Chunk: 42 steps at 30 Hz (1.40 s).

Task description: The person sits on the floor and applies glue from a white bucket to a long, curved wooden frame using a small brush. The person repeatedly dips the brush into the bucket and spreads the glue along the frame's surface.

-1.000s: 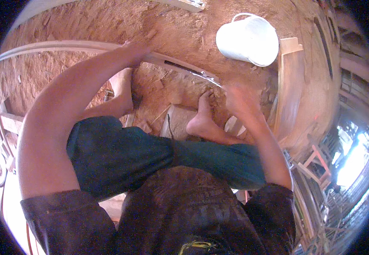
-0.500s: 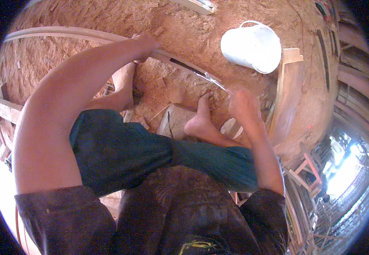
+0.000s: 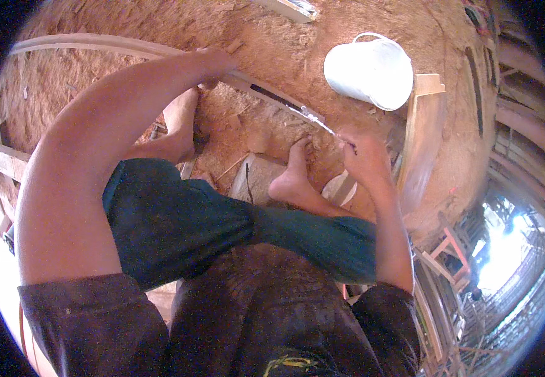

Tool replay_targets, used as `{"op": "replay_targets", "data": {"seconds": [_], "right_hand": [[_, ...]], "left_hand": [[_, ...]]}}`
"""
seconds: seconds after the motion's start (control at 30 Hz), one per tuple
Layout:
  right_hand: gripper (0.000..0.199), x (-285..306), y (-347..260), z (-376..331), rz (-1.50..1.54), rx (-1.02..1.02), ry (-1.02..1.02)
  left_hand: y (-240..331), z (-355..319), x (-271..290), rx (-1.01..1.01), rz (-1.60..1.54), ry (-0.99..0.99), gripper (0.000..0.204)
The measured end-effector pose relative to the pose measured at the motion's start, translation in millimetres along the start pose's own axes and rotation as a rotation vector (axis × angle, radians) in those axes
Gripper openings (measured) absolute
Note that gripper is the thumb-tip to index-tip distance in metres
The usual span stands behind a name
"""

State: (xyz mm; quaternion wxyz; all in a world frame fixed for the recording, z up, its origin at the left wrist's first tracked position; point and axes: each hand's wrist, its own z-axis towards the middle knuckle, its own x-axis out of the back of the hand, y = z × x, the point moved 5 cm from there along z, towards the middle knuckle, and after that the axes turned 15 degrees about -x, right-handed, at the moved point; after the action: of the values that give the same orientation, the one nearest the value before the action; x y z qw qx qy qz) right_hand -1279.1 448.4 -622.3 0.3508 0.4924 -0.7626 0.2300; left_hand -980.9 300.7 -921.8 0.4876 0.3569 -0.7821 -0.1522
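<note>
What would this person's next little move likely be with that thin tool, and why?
Probably another short stroke along the slot. The right hand pinches a thin pale tool whose tip meets the dark groove in the long curved wooden strip, while the left hand presses that strip down against the sawdust floor.

My right hand (image 3: 363, 157) has lifted a little off the sawdust floor (image 3: 128, 25) and now pinches the near end of the thin blade (image 3: 313, 118), closer to my right foot (image 3: 294, 179) than a second ago. My left hand (image 3: 216, 63) has slid slightly right along the curved wooden strip (image 3: 97, 45). The white bucket (image 3: 370, 70) sits lower and more rightward in view as my head tipped.
</note>
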Motion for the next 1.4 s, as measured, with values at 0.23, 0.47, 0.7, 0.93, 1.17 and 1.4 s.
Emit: {"op": "replay_targets", "data": {"seconds": [0.23, 0.47, 0.7, 0.93, 1.17, 1.4], "right_hand": [[0.029, -10.2, 12.2, 0.7, -0.102, 0.011, 0.036], [0.029, -43.5, -1.7, 4.5, -0.092, 0.000, -0.019], [0.027, -62.8, -40.7, 19.4, -0.070, 0.008, -0.085], [0.035, -55.3, -92.5, 29.8, 0.135, 0.139, 0.019], [0.035, -70.4, -56.0, 4.9, 0.172, 0.129, 0.031], [0.032, -117.6, -7.2, 0.9, 1.068, -0.141, -0.074]], "left_hand": [[31.2, -1.1, 16.7, 0.081, -0.037, 0.088, 0.074], [19.0, -18.4, -14.2, 0.075, 0.030, 0.216, 0.065], [51.3, -22.8, 24.1, -0.028, 0.000, 0.148, 0.046], [49.3, -43.4, 24.8, 0.183, 0.016, 0.088, 0.032], [48.1, -35.6, 23.5, 0.196, 0.011, 0.010, 0.033], [13.3, -39.3, 4.8, -0.084, 0.245, 0.309, 0.050]]}}
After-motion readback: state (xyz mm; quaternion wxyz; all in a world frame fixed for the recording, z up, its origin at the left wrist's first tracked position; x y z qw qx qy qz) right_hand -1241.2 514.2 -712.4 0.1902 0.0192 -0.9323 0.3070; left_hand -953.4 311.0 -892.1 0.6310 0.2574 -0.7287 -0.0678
